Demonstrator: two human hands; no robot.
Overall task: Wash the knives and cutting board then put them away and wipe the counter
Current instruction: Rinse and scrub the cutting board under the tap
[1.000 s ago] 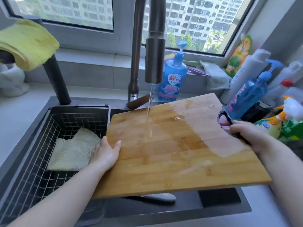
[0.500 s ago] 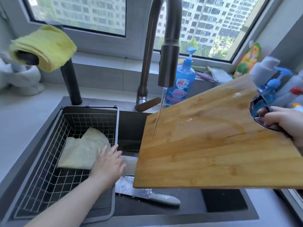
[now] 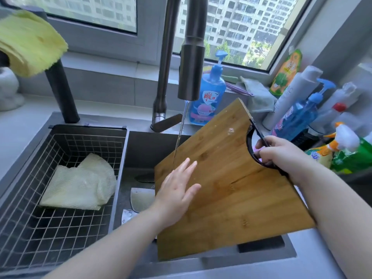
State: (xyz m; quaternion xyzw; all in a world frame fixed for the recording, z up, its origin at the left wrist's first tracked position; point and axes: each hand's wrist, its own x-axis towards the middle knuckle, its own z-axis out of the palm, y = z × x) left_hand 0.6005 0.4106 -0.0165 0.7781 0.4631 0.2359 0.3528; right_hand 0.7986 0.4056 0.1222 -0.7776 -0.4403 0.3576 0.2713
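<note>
Grey counter [image 3: 22, 125], bottles [image 3: 298, 117] at right, sink [image 3: 147, 150] holding knives [image 3: 141, 200], wire basket [image 3: 60, 228]

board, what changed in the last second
The left hand let go of the board at its left edge and now lies open on its face by the water. The right hand, gripping the handle throughout, swung the board from flat across the sink to steeply tilted, uncovering a knife. Water kept running; the cloth stayed in the basket.

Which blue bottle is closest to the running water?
The light-blue pump bottle with the red logo, just behind the tap; the darker blue bottle stands farther right.
</note>
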